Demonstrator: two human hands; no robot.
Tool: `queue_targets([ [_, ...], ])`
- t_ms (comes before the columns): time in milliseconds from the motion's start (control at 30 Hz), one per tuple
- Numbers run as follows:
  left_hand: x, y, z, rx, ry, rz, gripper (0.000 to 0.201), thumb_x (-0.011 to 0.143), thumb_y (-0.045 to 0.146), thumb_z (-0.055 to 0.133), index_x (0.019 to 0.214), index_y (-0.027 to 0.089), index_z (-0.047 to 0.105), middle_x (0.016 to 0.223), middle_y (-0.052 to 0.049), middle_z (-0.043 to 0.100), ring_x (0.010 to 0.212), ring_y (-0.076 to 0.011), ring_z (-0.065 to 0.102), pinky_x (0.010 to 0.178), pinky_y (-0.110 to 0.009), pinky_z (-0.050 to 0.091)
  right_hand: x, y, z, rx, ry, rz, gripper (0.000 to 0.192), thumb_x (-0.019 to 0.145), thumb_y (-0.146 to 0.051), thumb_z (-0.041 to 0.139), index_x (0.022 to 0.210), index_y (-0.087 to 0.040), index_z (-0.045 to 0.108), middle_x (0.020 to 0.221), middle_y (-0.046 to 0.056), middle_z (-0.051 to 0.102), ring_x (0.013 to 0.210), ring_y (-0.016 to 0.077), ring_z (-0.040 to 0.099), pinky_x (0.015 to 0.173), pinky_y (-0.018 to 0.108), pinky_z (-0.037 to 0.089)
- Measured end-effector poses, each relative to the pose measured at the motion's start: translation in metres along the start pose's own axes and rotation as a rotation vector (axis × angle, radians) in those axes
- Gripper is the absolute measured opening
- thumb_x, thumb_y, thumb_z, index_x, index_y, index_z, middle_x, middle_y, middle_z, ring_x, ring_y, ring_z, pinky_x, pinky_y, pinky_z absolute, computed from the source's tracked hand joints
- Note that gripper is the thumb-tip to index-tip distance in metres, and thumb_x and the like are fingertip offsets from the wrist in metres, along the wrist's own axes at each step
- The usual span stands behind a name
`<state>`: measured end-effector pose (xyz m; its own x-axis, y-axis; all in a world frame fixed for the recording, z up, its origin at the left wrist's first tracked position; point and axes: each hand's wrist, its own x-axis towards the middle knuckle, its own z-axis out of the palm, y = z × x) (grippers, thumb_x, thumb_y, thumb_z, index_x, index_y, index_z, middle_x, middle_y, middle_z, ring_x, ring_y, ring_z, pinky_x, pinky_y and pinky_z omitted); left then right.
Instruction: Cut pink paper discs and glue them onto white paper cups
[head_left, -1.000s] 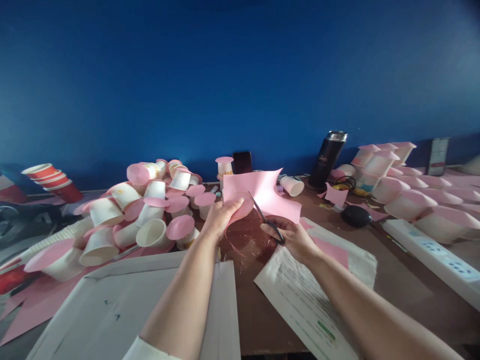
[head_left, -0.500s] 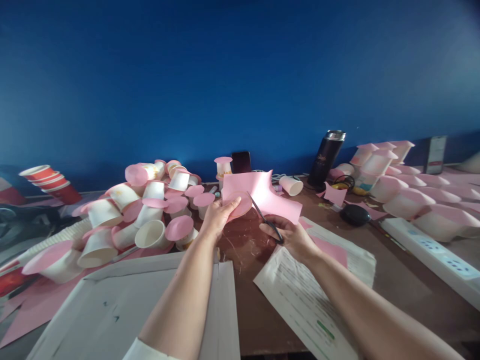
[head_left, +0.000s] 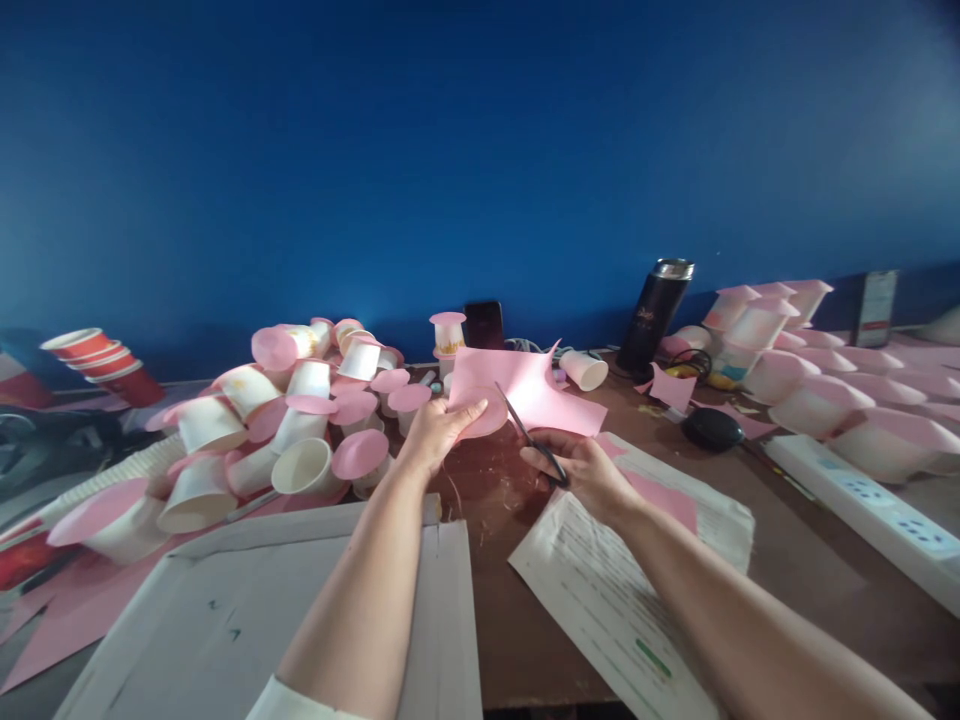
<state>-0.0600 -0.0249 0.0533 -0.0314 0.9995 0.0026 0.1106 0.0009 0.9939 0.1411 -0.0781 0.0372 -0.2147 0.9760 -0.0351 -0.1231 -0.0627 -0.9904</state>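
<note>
My left hand (head_left: 444, 432) pinches a sheet of pink paper (head_left: 517, 378), thumb on top, above the brown table. A rounded edge, like that of a disc or cup rim, shows in the pink just right of the thumb. My right hand (head_left: 574, 462) is closed round the handles of black scissors (head_left: 541, 452). Their blades point up and left and meet the paper beside the round part. Below my right hand lie a printed white sheet (head_left: 600, 590) and a flat pink piece (head_left: 664, 502).
Paper cups with pink discs (head_left: 360, 455) crowd the left side. A grey-white board (head_left: 225, 620) lies in front of them. On the right are a black flask (head_left: 654, 318), a black mouse-like object (head_left: 712, 430), a white power strip (head_left: 870, 500) and more pink-topped cups (head_left: 821, 385).
The pink paper has turned slightly in my left hand and its top edge curls differently. The scissors stay at the paper with little movement.
</note>
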Motion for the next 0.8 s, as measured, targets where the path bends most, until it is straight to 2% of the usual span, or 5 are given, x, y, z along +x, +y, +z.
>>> queue_targets([
  [167, -0.005, 0.005, 0.001, 0.038, -0.056, 0.013, 0.045, 0.061, 0.053, 0.080, 0.080, 0.013, 0.074, 0.072, -0.006, 0.072, 0.071, -0.0206, 0.066, 0.065, -0.028, 0.047, 0.000, -0.002, 0.000, -0.012, 0.017, -0.012, 0.039, 0.063, -0.045, 0.083, 0.086, -0.016, 0.071, 0.066, -0.003, 0.058, 0.056, 0.0083, 0.048, 0.055, 0.025, 0.038],
  [433, -0.001, 0.002, -0.003, -0.001, -0.084, -0.038, 0.045, 0.060, 0.053, 0.081, 0.077, 0.013, 0.071, 0.066, -0.005, 0.068, 0.059, -0.0163, 0.061, 0.056, -0.025, 0.043, -0.001, -0.001, -0.002, -0.042, -0.022, -0.035, 0.034, 0.069, -0.043, 0.080, 0.086, -0.015, 0.071, 0.063, -0.003, 0.055, 0.056, 0.0076, 0.045, 0.053, 0.024, 0.034],
  [667, -0.002, 0.004, -0.008, -0.008, -0.116, -0.077, 0.042, 0.060, 0.053, 0.081, 0.069, 0.015, 0.066, 0.053, -0.001, 0.058, 0.046, -0.0118, 0.051, 0.046, -0.024, 0.034, -0.002, -0.001, 0.000, -0.010, -0.033, -0.003, 0.041, 0.069, -0.047, 0.079, 0.093, -0.015, 0.070, 0.061, -0.004, 0.053, 0.054, 0.0071, 0.044, 0.052, 0.024, 0.031],
  [800, -0.006, 0.012, -0.008, 0.025, -0.125, -0.101, 0.046, 0.060, 0.056, 0.080, 0.058, 0.018, 0.054, 0.045, 0.003, 0.049, 0.040, -0.0096, 0.044, 0.042, -0.023, 0.027, -0.003, -0.002, 0.001, -0.004, -0.037, 0.000, 0.042, 0.068, -0.048, 0.080, 0.091, -0.014, 0.070, 0.060, -0.004, 0.054, 0.053, 0.0071, 0.043, 0.052, 0.024, 0.032],
])
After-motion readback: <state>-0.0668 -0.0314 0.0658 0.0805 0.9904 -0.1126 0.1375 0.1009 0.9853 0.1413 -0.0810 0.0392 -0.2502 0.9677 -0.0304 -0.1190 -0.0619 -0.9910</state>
